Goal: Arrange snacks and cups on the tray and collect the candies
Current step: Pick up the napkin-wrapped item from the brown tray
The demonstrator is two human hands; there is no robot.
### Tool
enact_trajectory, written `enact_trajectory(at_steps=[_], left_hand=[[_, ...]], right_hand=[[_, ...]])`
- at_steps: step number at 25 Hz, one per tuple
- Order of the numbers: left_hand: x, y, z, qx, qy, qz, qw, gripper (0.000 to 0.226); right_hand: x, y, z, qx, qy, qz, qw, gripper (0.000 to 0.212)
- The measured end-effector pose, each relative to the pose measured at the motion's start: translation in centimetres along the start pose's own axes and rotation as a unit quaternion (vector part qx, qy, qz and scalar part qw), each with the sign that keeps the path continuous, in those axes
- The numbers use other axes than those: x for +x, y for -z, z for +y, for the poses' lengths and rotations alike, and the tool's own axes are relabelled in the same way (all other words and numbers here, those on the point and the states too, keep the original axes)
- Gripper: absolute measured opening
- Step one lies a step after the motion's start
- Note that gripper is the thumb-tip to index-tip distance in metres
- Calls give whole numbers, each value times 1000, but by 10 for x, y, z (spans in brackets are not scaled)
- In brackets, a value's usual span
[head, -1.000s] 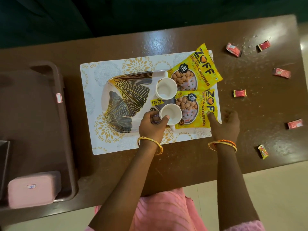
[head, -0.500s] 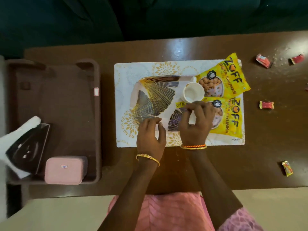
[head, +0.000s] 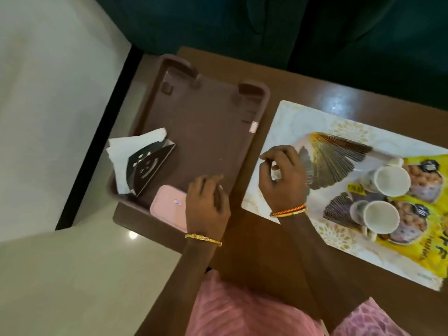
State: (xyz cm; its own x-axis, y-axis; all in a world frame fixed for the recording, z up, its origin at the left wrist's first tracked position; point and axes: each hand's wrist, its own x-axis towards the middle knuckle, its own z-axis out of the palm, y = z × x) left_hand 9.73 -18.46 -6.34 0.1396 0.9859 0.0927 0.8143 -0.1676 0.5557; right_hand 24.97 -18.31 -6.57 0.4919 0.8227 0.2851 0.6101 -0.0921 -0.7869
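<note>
Hands: both off the cups since a moment ago, empty, loosely curled. Left hand now over brown tray; right hand over white patterned tray. Cups and snack packets set there; candies out of view, uncollected.

I log a brown wooden table under both hands. A patterned white mat lies on it beneath the right hand and runs on to that hand's right. A brown bin sits beyond the left hand, with a small sticker on its rim. Left of that hand, in the bin's corner, I see a black napkin holder with white napkins in it. Pale floor lies further left, and a dark green sofa stands past the table.
</note>
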Motion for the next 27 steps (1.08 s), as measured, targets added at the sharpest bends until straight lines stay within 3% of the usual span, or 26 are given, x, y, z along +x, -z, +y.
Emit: enact_trajectory(at_steps=[6,12,16,19,22,27], left_hand=[[20,51,-56,-20,35,66,997,23],[48,89,-122,-42,205,168,963,24],[62,100,-163,-82,261,123,954,30],[62,99,-167,-112,222,38,968,41],[54,87,-168,-47,189,-55,979,57],[43,71,-178,6,186,-64,980,42]], right_hand=[[-3,-66,-65,12,10,-60,998,12],[0,-149,-114,30,-16,-109,993,10],[9,-196,-134,33,-50,-169,984,15],[21,-221,-139,11,-54,-252,966,21],[43,-242,-137,-71,-69,-368,924,37],[61,-262,-140,-223,-64,-489,841,46]])
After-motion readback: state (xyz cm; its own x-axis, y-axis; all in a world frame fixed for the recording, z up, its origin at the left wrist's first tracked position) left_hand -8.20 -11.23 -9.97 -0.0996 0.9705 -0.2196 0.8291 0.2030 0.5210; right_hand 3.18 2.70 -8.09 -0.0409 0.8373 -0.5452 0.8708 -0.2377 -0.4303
